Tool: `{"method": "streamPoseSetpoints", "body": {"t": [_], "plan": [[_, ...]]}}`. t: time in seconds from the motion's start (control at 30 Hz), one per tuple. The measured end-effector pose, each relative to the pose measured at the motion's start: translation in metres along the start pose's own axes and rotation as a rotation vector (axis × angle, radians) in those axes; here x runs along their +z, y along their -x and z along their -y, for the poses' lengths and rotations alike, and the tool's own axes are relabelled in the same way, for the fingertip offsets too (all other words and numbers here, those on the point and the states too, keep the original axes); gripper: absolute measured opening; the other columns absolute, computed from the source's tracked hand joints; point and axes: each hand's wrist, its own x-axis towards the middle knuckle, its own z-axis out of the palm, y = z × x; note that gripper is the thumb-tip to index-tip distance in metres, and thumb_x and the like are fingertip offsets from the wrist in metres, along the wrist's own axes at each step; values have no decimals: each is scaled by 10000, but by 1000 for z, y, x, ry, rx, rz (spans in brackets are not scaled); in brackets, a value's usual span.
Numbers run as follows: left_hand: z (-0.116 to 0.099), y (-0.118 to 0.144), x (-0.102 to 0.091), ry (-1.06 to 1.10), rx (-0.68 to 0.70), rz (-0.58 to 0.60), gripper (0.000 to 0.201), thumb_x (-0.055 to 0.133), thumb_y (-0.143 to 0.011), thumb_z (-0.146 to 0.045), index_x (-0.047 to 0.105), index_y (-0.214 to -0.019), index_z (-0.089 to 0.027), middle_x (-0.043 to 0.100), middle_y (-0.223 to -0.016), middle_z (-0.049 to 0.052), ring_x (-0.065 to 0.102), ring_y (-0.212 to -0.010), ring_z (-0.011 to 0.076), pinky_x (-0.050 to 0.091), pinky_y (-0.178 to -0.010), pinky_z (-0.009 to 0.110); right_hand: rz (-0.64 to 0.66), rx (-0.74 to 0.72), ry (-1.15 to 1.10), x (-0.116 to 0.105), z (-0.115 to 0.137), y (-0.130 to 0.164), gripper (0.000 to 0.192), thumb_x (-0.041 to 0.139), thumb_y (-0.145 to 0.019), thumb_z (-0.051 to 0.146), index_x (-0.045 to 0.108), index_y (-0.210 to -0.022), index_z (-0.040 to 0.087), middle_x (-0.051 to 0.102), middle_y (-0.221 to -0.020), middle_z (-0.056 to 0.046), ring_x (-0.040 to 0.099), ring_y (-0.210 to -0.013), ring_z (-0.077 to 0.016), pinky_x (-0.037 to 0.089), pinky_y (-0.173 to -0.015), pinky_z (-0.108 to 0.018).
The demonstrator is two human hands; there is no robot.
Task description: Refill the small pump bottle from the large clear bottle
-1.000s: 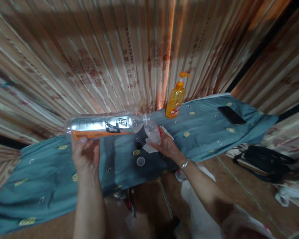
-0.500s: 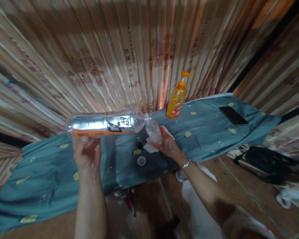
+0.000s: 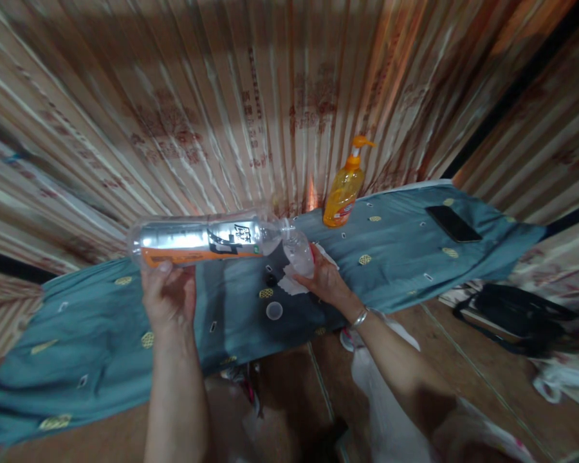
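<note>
Gripped from below in the left hand (image 3: 168, 299), fingers curled round the base end: a large clear plastic bottle (image 3: 205, 239), held level above the teal cloth (image 3: 101, 334) and tipped so its neck meets the mouth of a small clear bottle (image 3: 299, 252). Clasped upright in the right hand (image 3: 324, 281) – that small bottle, just over a white tissue (image 3: 289, 286) lying on the cloth. Big bottle: see-through, ribbed, catching glare, with an orange band along its lower side and a label bearing black characters on white – too blurred to read. Near the tissue on the cloth: 1 round clear cap (image 3: 273, 310) and 1 small black cap (image 3: 271, 280). Further back, upright by the striped curtain (image 3: 222, 109), an orange pump dispenser (image 3: 342, 190); well to the right, a black phone (image 3: 453, 223) lying flat.
</note>
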Motion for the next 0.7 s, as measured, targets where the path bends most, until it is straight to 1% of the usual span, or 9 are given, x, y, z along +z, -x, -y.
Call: {"method": "streamPoseSetpoints", "body": {"t": [0.1, 0.17, 0.27, 0.33, 0.47, 0.6, 0.7], "plan": [[1, 0, 0, -1, 6, 7, 372, 796, -538, -164, 720, -888, -265, 694, -772, -68, 630, -817, 123, 513, -773, 236, 2, 13, 3, 0, 0, 0, 835, 699, -839, 501, 387, -1497, 93, 623, -1381, -232, 612, -1288, -339, 517, -1093, -517], [1, -1, 0, 5, 8, 8, 385, 796, -536, -163, 721, -898, -270, 680, -743, -70, 628, -812, 126, 512, -763, 237, 12, 12, 11, 0, 0, 0, 837, 701, -841, 489, 386, -1492, 69, 608, -1395, -245, 599, -1304, -337, 493, -1119, -515], [1, -1, 0, 21, 8, 8, 441, 794, -542, -153, 721, -957, -283, 696, -778, -68, 633, -842, 130, 511, -783, 246, 29, 10, 22, -1, 0, 0, 853, 720, -831, 475, 392, -1474, 19, 587, -1406, -280, 587, -1316, -345, 471, -1140, -503], [1, 0, -1, 23, 5, 11, 455, 798, -547, -155, 720, -977, -282, 712, -816, -63, 633, -860, 131, 510, -796, 251, 31, 17, 28, -1, 0, -1, 858, 725, -829, 479, 390, -1475, 24, 583, -1411, -280, 586, -1317, -345, 474, -1136, -499], [1, 0, -1, 16, -1, 9, 427, 800, -549, -163, 719, -954, -268, 716, -824, -61, 631, -861, 128, 507, -775, 238, 42, 17, 42, 0, -2, 0, 856, 712, -844, 496, 373, -1495, 56, 589, -1416, -258, 588, -1318, -338, 474, -1137, -505], [1, 1, 2, 19, -2, -13, 437, 783, -544, -155, 712, -959, -269, 709, -827, -61, 631, -855, 133, 504, -765, 241, 39, 2, 49, 1, -3, 0, 877, 710, -847, 496, 359, -1502, 30, 584, -1414, -272, 573, -1331, -361, 479, -1127, -541], [0, 2, 4, 25, 3, -9, 503, 786, -534, -153, 706, -1016, -274, 697, -811, -54, 631, -863, 143, 502, -765, 248, 39, 8, 56, 2, -3, 1, 885, 705, -845, 509, 366, -1493, 10, 582, -1410, -282, 576, -1325, -372, 482, -1119, -550]]}}
